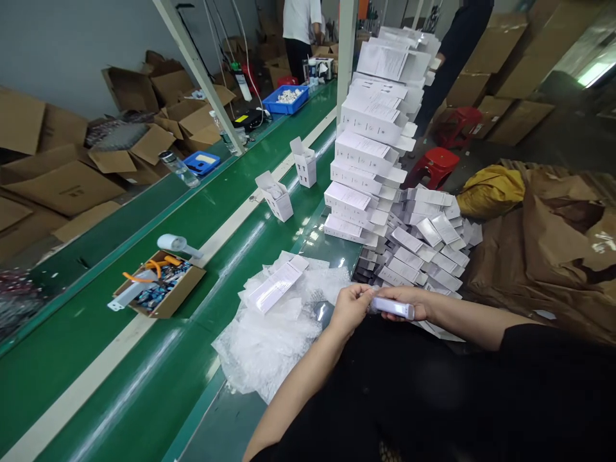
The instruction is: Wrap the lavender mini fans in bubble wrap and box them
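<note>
My left hand (350, 308) and my right hand (411, 303) meet over my lap at the edge of the green belt (144, 378), both gripping a small white device (393, 307) between them. Just left of my hands lies a heap of clear plastic bags (269, 333) with a flat white carton (276, 285) on top. Behind my hands rises a tall stack of flat white cartons (373, 147), with a looser pile of the same cartons (428, 244) at its foot.
Two opened white boxes (276, 196) (305, 163) stand on the belt. A small cardboard tray with orange pliers (158, 282) sits at left. Brown cardboard boxes (67, 186) lie beyond the belt. Blue trays (286, 99), red stools (436, 167) and two people (301, 25) are farther back.
</note>
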`<state>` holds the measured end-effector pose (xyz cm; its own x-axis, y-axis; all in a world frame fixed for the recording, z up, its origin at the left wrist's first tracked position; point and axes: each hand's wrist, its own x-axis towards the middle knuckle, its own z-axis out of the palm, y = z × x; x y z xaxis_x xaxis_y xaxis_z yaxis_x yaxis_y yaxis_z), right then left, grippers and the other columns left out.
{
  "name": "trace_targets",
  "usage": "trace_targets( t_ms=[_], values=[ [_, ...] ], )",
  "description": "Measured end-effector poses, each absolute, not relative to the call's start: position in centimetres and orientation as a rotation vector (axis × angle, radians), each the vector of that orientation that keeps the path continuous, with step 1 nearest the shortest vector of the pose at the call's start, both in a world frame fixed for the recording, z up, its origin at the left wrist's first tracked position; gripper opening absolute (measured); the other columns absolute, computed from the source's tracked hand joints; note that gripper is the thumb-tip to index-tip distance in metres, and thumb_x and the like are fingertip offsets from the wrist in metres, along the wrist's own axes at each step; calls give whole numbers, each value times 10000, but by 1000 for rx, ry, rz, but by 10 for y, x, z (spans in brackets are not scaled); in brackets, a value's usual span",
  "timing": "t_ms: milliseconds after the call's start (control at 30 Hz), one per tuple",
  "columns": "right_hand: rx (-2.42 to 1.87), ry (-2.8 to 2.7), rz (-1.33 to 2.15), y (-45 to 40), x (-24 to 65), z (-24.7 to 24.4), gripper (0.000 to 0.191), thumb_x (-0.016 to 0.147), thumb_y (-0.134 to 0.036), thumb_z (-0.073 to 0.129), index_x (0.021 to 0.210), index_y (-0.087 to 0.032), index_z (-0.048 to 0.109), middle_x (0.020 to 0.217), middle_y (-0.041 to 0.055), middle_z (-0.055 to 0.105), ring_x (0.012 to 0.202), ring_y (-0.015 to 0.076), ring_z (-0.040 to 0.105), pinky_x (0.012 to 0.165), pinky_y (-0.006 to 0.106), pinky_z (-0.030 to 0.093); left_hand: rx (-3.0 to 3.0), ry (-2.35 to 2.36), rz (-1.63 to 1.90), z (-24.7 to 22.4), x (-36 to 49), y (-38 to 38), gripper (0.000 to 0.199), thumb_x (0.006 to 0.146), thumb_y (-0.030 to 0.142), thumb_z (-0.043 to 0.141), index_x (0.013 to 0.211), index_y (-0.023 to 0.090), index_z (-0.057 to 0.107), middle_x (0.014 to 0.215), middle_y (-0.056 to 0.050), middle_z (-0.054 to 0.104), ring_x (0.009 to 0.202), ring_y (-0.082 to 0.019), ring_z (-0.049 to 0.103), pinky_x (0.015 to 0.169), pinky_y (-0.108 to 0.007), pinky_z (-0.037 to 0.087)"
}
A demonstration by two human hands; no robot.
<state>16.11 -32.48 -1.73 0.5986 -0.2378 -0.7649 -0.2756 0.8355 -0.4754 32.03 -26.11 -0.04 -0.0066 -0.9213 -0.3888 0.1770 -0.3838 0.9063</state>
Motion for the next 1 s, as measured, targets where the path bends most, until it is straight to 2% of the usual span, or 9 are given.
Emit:
trace_targets(
  t_ms=[233, 333, 433, 500, 567, 633, 733, 867, 1000],
  values=[
    [-949, 1034, -38, -358, 149, 14, 248, 752, -341, 684, 791, -153, 527, 732, 34, 608, 639, 142, 628, 486, 236, 545, 1369, -731, -1522, 8, 329, -278, 271, 692, 398, 662, 736, 134, 622, 513, 34, 488, 414, -59, 380, 418, -195, 290],
    [-1165, 885, -123, -382, 143, 48, 250, 759, -362, 678, 792, -132, 584, 924, 63, 601, 827, 151, 619, 667, 266, 563, 1350, -773, -1471, 19, 353, -277, 339, 732, 460, 626, 841, 139, 626, 650, -15, 568, 486, -79, 455, 466, -211, 364],
    [-1130, 696, -228, -388, 157, 70, 257, 771, -363, 667, 816, -124, 586, 1023, 71, 586, 896, 156, 608, 776, 313, 542, 1358, -1207, -1213, 25, 371, -279, 754, 572, 463, 777, 1231, 211, 512, 1171, -118, 546, 908, -203, 566, 716, -296, 476],
    [-1066, 623, -285, -384, 176, 72, 269, 769, -367, 672, 810, -123, 565, 940, 56, 608, 845, 145, 618, 766, 319, 537, 1385, -1502, -997, 22, 372, -284, 1097, 441, 411, 854, 1389, 265, 324, 1380, -131, 376, 1161, -293, 448, 884, -385, 443],
    [-1037, 623, -353, -381, 194, 66, 285, 759, -377, 682, 761, -133, 534, 793, 17, 608, 742, 122, 617, 712, 296, 540, 1450, -1647, -819, 13, 367, -290, 970, 557, 383, 806, 1393, 257, 330, 1327, -126, 444, 1186, -301, 431, 951, -440, 396],
    [-991, 656, -409, -387, 204, 54, 303, 744, -386, 698, 751, -152, 505, 727, -2, 600, 702, 120, 617, 687, 288, 545, 1519, -1620, -682, 2, 362, -294, 595, 741, 328, 664, 1298, 238, 478, 1146, -104, 581, 1090, -265, 504, 965, -442, 379],
    [-851, 827, -572, -422, 207, 29, 428, 709, -423, 728, 977, -206, 474, 838, 28, 630, 713, 145, 639, 697, 337, 566, 1602, -1267, -656, -8, 369, -291, 280, 810, 318, 575, 1056, 204, 642, 961, -77, 647, 942, -225, 574, 891, -380, 435],
    [-641, 1140, -834, -480, 222, -10, 787, 642, -448, 771, 1230, -310, 267, 1027, 55, 577, 696, 146, 633, 644, 373, 585, 1524, -578, -840, -3, 386, -281, 271, 745, 387, 648, 912, 173, 647, 833, -22, 653, 783, -168, 613, 754, -298, 497],
    [-535, 1187, -1024, -496, 254, -41, 576, 573, -417, 800, 978, -264, 420, 1060, 24, 547, 794, 143, 604, 623, 313, 580, 1340, -281, -923, 8, 398, -271, 361, 648, 343, 744, 932, 158, 620, 796, 0, 639, 689, -130, 615, 623, -246, 524]
  ],
)
